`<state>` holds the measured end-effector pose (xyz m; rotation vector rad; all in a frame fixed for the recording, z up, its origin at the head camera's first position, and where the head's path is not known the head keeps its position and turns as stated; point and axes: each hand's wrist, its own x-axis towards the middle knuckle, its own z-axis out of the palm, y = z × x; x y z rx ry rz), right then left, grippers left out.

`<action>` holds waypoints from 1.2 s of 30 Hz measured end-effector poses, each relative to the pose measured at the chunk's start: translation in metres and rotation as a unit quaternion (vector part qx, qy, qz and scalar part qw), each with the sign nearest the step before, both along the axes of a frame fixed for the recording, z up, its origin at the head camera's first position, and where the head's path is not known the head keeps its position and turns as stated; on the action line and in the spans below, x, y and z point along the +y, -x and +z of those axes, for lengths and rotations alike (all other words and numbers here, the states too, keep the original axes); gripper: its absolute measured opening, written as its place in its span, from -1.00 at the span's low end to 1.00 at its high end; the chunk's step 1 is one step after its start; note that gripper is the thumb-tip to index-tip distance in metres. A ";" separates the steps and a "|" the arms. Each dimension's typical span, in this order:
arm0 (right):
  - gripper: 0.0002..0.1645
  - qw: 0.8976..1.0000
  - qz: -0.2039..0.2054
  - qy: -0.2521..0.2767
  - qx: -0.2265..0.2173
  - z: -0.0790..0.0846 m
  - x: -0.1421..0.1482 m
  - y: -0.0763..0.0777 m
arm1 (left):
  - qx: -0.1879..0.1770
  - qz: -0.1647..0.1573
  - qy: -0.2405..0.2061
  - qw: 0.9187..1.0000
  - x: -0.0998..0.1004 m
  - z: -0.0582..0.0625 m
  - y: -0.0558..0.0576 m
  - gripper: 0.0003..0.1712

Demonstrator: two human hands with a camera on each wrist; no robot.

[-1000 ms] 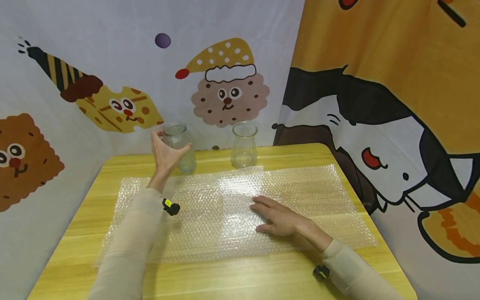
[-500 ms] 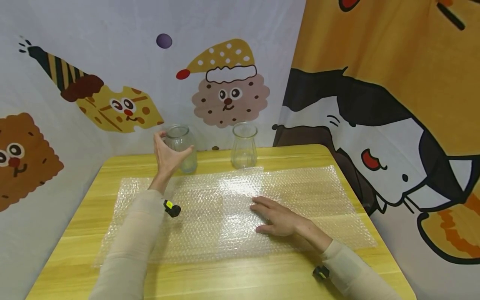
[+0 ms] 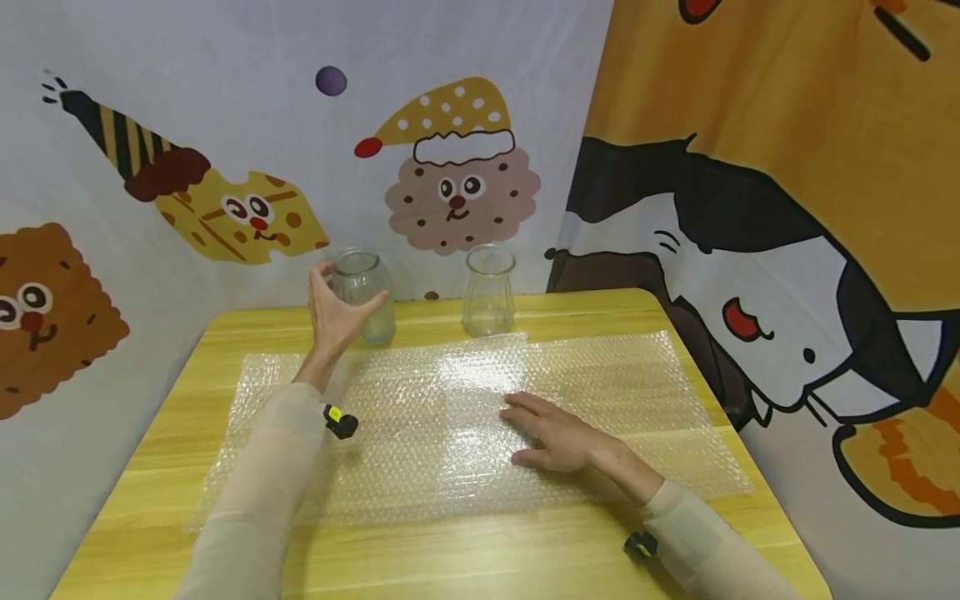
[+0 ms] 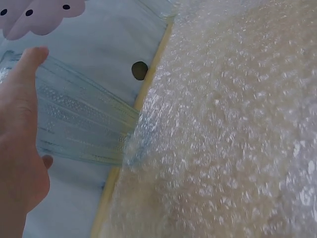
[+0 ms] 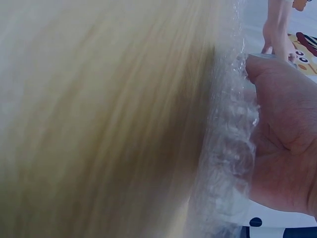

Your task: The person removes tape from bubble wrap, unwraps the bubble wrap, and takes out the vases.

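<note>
At the far left of the table stands a ribbed clear glass jar (image 3: 375, 312), upright, just behind the plastic sheet. My left hand (image 3: 333, 312) holds it round its upper body, thumb on the near right side and fingers on the left. In the left wrist view, the thumb crosses the ribbed glass jar (image 4: 84, 111) and one fingertip shows past its other side. My right hand (image 3: 558, 433) rests palm down on the bubble wrap (image 3: 405, 450), fingers spread and relaxed. The right wrist view shows the right hand (image 5: 285, 134) at the edge of the bubble wrap (image 5: 223, 153).
A second glass, a flared clear vase (image 3: 487, 304), stands at the back middle, behind the bubble wrap. The sheet spreads across most of the yellow wood table (image 3: 450, 562). A printed cartoon cloth (image 3: 262, 50) hangs right behind the table.
The left hand and the jar have shifted very slightly to the right. The right hand and the bubble wrap have stayed in place.
</note>
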<state>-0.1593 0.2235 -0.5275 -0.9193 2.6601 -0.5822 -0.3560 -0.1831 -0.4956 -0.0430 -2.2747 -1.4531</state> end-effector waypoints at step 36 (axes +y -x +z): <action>-0.08 0.999 -0.025 0.024 0.023 0.001 0.005 0.011 | 0.168 -0.184 0.212 0.945 -0.012 0.000 -0.123 0.10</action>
